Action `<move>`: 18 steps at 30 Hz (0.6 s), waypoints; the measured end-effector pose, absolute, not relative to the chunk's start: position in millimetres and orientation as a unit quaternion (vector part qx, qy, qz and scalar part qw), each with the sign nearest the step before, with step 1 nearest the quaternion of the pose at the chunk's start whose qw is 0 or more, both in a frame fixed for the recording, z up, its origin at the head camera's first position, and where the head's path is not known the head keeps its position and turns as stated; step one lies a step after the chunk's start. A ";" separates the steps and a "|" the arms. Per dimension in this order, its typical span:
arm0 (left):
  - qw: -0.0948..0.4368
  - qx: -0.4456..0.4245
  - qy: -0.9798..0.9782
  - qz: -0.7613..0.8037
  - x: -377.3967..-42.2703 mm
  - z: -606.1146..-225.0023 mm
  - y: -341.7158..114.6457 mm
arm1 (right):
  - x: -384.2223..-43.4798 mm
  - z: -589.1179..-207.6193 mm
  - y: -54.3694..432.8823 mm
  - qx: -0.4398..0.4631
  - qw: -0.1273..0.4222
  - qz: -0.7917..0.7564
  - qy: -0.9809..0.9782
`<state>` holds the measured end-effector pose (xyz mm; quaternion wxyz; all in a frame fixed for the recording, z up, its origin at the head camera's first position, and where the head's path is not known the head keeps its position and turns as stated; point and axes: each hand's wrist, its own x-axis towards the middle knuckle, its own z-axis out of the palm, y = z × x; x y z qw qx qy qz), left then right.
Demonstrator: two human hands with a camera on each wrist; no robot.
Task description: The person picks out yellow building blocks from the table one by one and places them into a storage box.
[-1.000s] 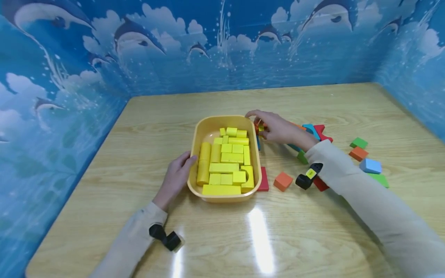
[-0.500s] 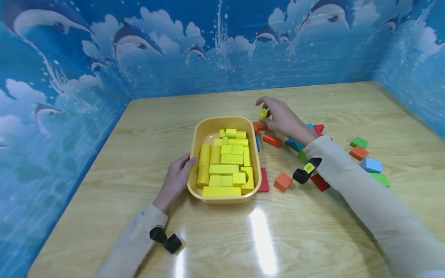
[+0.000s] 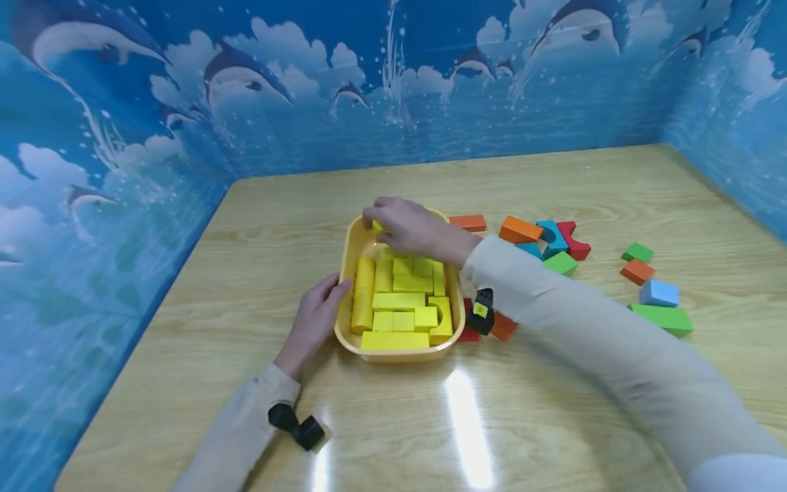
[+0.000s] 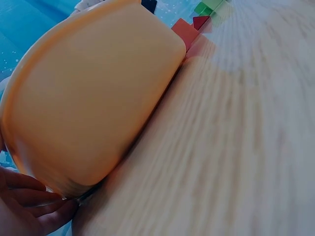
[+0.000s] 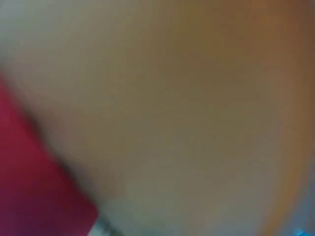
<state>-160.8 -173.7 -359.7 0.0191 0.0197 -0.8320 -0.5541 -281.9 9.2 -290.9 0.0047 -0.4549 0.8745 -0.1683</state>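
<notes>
A yellow plastic tub (image 3: 393,356) stands on the wooden table, largely filled with yellow blocks (image 3: 398,301) and yellow cylinders (image 3: 363,301). My left hand (image 3: 315,321) grips its left side, thumb at the rim and fingers against the outer wall. In the left wrist view those fingers (image 4: 34,199) lie low along the tub's side. Over the far left corner, my right hand (image 3: 408,225) pinches a small yellow block (image 3: 378,226); the hand and wrist hide the far blocks. The right wrist view is blurred, showing the tub wall (image 5: 197,98) and a red block (image 5: 34,187).
Right of the tub lie an orange block (image 3: 520,229), a blue arch (image 3: 551,236), a red curved piece (image 3: 573,240) and a green block (image 3: 561,263). Farther right sit a light blue block (image 3: 659,292) and a green one (image 3: 664,318). An orange cube (image 3: 504,326) is beneath the right forearm.
My right hand lifted the small yellow block from among the loose blocks and carried it left over the tub's far end. My left hand keeps its hold on the tub.
</notes>
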 end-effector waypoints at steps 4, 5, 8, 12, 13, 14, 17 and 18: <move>0.017 0.024 -0.832 -0.555 -160.4 -359.9 -173.5 | -275.3 -305.2 -2.5 -0.477 0.009 -0.127 0.869; 0.019 0.024 -0.831 -0.555 -160.7 -360.2 -173.5 | -274.6 -309.1 -3.4 -0.481 0.005 -0.126 0.868; 0.019 0.023 -0.833 -0.552 -159.9 -359.2 -173.0 | -273.9 -318.4 -4.2 -0.488 -0.014 -0.124 0.864; 0.019 0.027 -0.835 -0.549 -159.0 -358.4 -173.9 | -273.7 -324.5 -5.4 -0.490 -0.034 -0.125 0.862; 0.020 0.028 -0.834 -0.550 -159.2 -358.7 -174.2 | -273.8 -325.3 -5.9 -0.488 -0.038 -0.128 0.862; 0.020 0.027 -0.834 -0.551 -159.3 -358.6 -174.3 | -273.9 -326.3 -6.4 -0.486 -0.039 -0.132 0.863; 0.018 0.024 -0.832 -0.553 -159.8 -359.1 -174.7 | -274.1 -329.0 -6.7 -0.480 -0.027 -0.128 0.867; 0.017 0.022 -0.832 -0.554 -160.1 -359.2 -174.6 | -274.1 -329.8 -6.4 -0.481 -0.022 -0.121 0.868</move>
